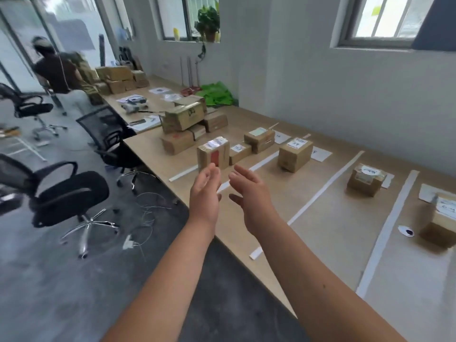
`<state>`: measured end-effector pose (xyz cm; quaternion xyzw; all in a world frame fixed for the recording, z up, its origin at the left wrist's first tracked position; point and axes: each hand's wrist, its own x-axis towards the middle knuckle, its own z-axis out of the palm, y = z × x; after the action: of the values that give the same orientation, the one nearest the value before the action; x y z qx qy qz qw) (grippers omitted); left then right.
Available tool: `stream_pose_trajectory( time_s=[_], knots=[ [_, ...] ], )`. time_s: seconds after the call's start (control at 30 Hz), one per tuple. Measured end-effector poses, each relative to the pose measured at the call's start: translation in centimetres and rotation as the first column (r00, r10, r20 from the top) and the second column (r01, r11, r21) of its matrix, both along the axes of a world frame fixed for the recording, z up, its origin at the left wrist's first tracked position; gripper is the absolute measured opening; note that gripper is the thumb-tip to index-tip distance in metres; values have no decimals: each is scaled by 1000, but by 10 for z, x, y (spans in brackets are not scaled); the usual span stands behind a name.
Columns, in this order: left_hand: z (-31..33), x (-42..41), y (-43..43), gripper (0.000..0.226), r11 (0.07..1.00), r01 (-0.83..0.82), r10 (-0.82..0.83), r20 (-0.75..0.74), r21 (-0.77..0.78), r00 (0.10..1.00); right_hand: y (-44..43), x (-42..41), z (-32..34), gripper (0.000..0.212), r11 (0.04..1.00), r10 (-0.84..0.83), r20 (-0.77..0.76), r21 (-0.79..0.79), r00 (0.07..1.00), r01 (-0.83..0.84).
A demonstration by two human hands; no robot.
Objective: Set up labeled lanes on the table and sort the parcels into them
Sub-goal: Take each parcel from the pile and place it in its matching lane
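The long wooden table [328, 218] is split into lanes by white tape strips [323, 188], with paper labels [320, 154] at the far side. A brown parcel with a red sticker [214, 154] stands in the leftmost lane. My left hand [204, 191] and my right hand [249, 191] hover just in front of it, palms facing each other, fingers straight, holding nothing. Other parcels sit in lanes: a stacked pair [259, 139], a labelled box [295, 154], a small box [366, 180] and one at the right edge [444, 218].
A pile of unsorted cardboard parcels [183, 124] stands further left on the table. More boxes [121, 79] lie at the far end, where a person [58, 67] sits. Black office chairs [71, 193] stand along the table's near side. A small dark-spotted disc [406, 230] lies on the table.
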<state>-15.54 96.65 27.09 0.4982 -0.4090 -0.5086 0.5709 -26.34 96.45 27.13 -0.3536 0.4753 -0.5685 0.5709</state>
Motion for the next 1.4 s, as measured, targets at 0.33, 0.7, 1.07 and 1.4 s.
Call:
stream_pose_trajectory(
  time_s=[0.33, 0.7, 1.07, 1.4],
  knots=[
    [-6, 181, -33, 46, 980, -197, 197, 1, 6, 981, -46, 168, -3, 34, 987, 155, 38, 26, 987, -156],
    [-28, 277, -111, 45, 945, -326, 327, -3, 30, 945, -143, 260, -17, 42, 966, 255, 15, 47, 967, -256],
    [-33, 303, -299, 20, 947, -319, 316, 56, 43, 947, -325, 299, -34, 42, 962, 255, 14, 96, 967, -255],
    [-57, 362, -441, 52, 957, -283, 280, 45, 68, 959, -468, 355, -50, 46, 969, 231, -59, 105, 971, -224]
  ],
)
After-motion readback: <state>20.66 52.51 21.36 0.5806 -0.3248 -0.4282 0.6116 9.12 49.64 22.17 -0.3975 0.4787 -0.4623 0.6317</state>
